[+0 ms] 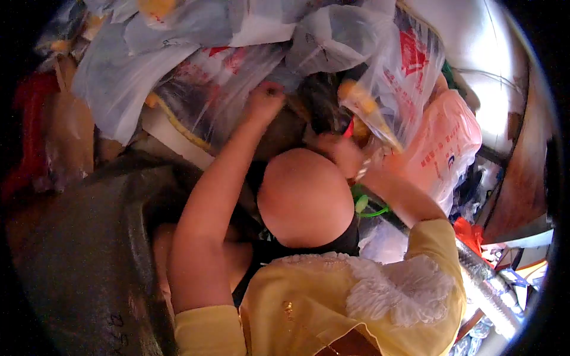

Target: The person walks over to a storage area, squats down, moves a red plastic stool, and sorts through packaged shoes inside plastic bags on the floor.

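Observation:
My left hand [265, 104] is closed in a fist at the edge of a clear plastic bag [205, 98] with red print. What its fingers hold, if anything, is hidden. My right hand [341, 155] is smeared by motion above my knee [306, 199], its fingers not clearly visible. Beyond it, a dark bundle [320, 101] lies between the plastic bags. A second clear bag with red print [404, 77] rises to the right, with a yellow-orange item [359, 98] at its left edge. Close to my right wrist is a pink plastic bag [442, 145] with red lettering.
White plastic bags [237, 24] are heaped along the far side. A dark grey sack [89, 255] fills the left. A green loop [374, 212] lies below my right forearm. At the right are a red plastic piece [469, 234] and a shiny metal bar [490, 291].

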The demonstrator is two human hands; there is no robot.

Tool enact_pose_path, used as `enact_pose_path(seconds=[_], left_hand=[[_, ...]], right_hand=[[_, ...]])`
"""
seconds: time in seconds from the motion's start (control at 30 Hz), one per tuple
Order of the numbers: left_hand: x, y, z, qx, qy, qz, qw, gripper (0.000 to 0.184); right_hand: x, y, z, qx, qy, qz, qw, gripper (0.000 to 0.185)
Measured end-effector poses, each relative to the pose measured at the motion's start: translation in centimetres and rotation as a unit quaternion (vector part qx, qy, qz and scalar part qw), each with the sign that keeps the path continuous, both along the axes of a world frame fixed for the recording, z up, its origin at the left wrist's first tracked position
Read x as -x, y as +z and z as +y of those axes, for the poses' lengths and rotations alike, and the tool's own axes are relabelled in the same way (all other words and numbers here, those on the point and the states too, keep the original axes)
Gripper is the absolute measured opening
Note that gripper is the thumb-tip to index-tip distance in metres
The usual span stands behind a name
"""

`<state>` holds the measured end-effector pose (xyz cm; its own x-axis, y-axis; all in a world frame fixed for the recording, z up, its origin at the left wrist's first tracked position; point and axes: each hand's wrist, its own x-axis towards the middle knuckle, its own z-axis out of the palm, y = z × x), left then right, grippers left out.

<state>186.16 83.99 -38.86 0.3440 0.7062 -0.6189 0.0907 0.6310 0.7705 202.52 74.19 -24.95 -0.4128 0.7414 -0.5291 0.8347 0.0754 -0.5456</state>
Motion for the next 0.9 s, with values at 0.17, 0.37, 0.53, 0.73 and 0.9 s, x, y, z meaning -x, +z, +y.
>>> enact_pose_path(seconds=[0.17, 0.37, 0.53, 0.73, 0.9], left_hand=[[-2.1, 5.9, -1.3, -0.042, -0.054, -0.119, 0.991, 0.054], [-2.9, 11.1, 0.4, -0.017, -0.043, -0.389, 0.920, 0.050], [-1.7, 14.5, 1.9, -0.122, -0.083, -0.414, 0.898, 0.038], [-1.2, 7.3, 0.9, -0.170, -0.178, -0.196, 0.949, 0.034], [-2.9, 3.2, -1.3, -0.127, -0.238, -0.117, 0.956, 0.030]], right_hand=[[2.1, -9.5, -1.7, 0.048, -0.267, 0.035, 0.962, 0.046], [-1.8, -8.5, -0.9, -0.102, -0.410, -0.090, 0.902, 0.041], [-7.2, -3.7, -0.1, -0.203, -0.367, -0.140, 0.897, 0.044], [-8.3, -3.4, 0.9, -0.007, -0.293, -0.130, 0.947, 0.049], [-8.5, -5.5, 0.9, -0.001, -0.278, -0.112, 0.954, 0.057]])
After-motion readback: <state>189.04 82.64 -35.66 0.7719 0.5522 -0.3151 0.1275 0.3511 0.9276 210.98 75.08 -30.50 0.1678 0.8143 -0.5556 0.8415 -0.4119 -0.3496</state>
